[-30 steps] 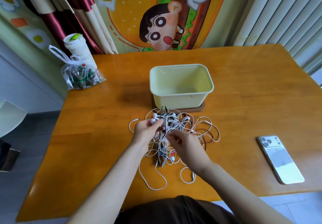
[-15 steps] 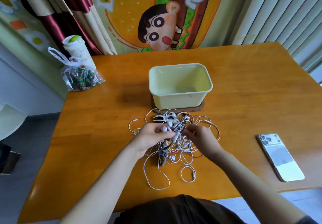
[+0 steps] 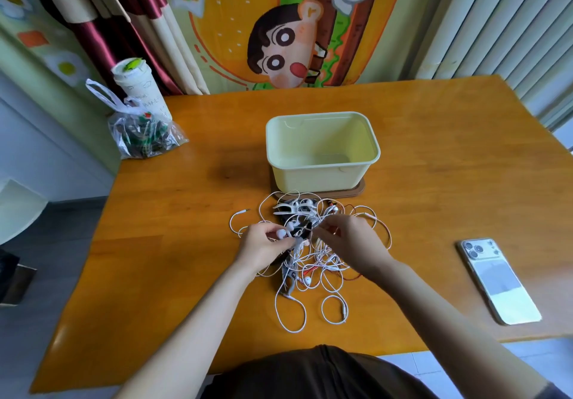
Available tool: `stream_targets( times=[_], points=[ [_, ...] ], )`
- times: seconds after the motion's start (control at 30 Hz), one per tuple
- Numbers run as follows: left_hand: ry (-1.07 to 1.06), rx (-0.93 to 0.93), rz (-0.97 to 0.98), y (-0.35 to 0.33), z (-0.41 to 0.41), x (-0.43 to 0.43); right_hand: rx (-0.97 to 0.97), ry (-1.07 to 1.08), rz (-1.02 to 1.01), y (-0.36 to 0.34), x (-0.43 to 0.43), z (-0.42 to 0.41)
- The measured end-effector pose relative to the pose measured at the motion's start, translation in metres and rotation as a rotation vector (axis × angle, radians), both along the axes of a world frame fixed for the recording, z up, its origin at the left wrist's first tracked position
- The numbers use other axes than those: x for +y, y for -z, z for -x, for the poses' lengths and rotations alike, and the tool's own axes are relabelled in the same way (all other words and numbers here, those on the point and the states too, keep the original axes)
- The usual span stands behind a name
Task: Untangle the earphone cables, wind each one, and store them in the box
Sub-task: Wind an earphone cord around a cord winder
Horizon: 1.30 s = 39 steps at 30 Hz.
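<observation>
Compared with 1 second ago, the right hand [image 3: 350, 243] has come up from the near side of the tangle to meet the left hand [image 3: 265, 245] over its middle, and the strands that the left hand held lifted now lie low again. Over the last half second the 2 hands have hardly shifted.

The left hand's fingers are curled and pinch a white earbud [image 3: 282, 233]. The right hand's fingertips are closed on thin white strands of the tangle of earphone cables [image 3: 313, 274], close to the left hand's fingers. The tangle lies on the table [image 3: 186, 243] near the middle of the near edge. It is a heap of white, grey and red wires, with loose white loops trailing toward the near edge and a jack plug [image 3: 245, 211] sticking out to the left.

The pale yellow box [image 3: 319, 178] stands open just beyond the tangle on a brown wooden board [image 3: 356, 192], with nothing wound inside it. A smartphone [image 3: 496, 280] lies face down near the right edge, well apart from the cables. At the far left corner a clear plastic bag [image 3: 142, 138] sits in front of a paper cup [image 3: 136, 85].
</observation>
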<state>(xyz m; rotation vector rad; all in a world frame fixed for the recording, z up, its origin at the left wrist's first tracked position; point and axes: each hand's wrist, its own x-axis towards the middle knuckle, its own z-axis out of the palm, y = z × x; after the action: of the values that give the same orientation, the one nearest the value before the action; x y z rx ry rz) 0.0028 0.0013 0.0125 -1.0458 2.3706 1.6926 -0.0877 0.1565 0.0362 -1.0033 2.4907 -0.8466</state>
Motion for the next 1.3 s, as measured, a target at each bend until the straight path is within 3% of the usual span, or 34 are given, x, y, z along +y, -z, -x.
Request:
stream_targets(
  times=[0.13,0.4,0.57,0.77,0.83,0.93,1.07,1.23,1.3],
  points=[
    [-0.082,0.031,-0.024,-0.001,0.004,0.003,-0.001,0.057,0.081,-0.005,-0.007,-0.014],
    [0.111,0.094,0.037,-0.008,-0.002,0.001,-0.038,0.293,0.112,-0.004,0.003,0.019],
    [0.115,0.113,0.07,-0.004,-0.002,0.0,-0.042,0.3,0.113,-0.003,0.005,0.017],
    [-0.089,0.084,0.068,0.004,0.006,0.001,-0.007,0.153,0.167,-0.009,-0.003,-0.006],
    [-0.198,0.103,-0.007,0.005,0.01,0.002,0.018,0.085,0.174,-0.006,-0.005,-0.02],
    [-0.367,0.14,-0.294,-0.002,0.015,0.005,0.016,0.008,0.193,0.004,-0.008,-0.044],
    [-0.439,0.198,-0.563,-0.013,0.017,0.009,-0.033,0.03,0.199,0.019,-0.005,-0.056],
    [-0.328,0.207,-0.794,-0.029,0.015,0.013,-0.184,0.099,0.201,0.022,0.001,-0.045],
    [-0.203,0.186,-0.773,-0.032,0.012,0.013,-0.229,0.168,0.199,0.023,0.004,-0.032]
  ],
)
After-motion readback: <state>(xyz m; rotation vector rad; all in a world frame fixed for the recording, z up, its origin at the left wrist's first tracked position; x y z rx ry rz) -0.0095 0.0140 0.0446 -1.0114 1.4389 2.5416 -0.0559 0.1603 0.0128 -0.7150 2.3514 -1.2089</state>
